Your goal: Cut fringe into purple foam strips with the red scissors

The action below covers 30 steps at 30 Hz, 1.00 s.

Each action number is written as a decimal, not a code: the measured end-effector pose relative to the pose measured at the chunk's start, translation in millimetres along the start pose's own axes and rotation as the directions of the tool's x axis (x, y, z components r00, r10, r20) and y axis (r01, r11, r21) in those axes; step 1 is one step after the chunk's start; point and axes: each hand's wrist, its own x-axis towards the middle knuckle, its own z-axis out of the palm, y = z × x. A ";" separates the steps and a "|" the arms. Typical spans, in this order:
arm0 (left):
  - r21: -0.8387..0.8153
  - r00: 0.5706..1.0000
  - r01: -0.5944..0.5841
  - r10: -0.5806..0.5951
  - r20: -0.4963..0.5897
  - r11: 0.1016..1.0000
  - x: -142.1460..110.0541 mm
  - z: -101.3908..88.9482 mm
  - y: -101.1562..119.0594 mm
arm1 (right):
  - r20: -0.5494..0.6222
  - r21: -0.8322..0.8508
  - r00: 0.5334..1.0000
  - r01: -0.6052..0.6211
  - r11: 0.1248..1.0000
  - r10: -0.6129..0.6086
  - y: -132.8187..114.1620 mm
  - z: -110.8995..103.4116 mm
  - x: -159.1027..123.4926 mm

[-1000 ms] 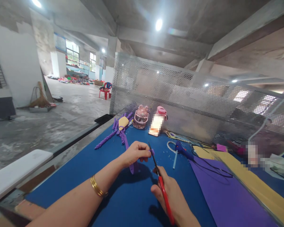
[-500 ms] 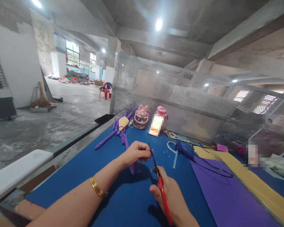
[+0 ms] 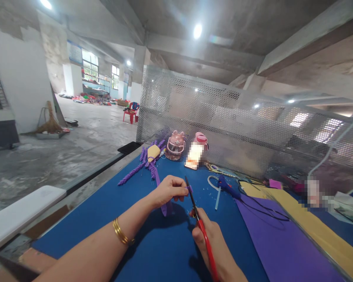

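Note:
My left hand (image 3: 171,190) pinches a small purple piece (image 3: 189,189) at its fingertips, over the blue tabletop. My right hand (image 3: 211,237) grips red-handled scissors (image 3: 205,239), their dark blades pointing up and away beside the purple piece. Whether the blades touch that piece, I cannot tell. Under my left hand lies a long purple strip (image 3: 164,210), partly hidden by the fingers. It leads back toward a bundle of purple flower stems (image 3: 132,174) and a yellow piece (image 3: 153,152).
A blue glue gun (image 3: 228,186) with a clear stick lies to the right, its cable crossing a purple sheet (image 3: 270,231). Yellow sheets (image 3: 320,231) run along the right side. A pink helmet-shaped item (image 3: 175,145) and a lit phone (image 3: 193,156) stand before a perforated metal screen (image 3: 223,113).
The scissor blades have drawn closer together. My right thumb has moved in toward the rest of the hand. My left hand stays in place.

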 end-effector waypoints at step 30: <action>-0.058 1.000 0.000 0.000 -0.012 0.998 0.2 3.0 -0.1 | 0.056 0.218 0.998 -0.036 0.975 0.024 5.4 -2.4 -1.3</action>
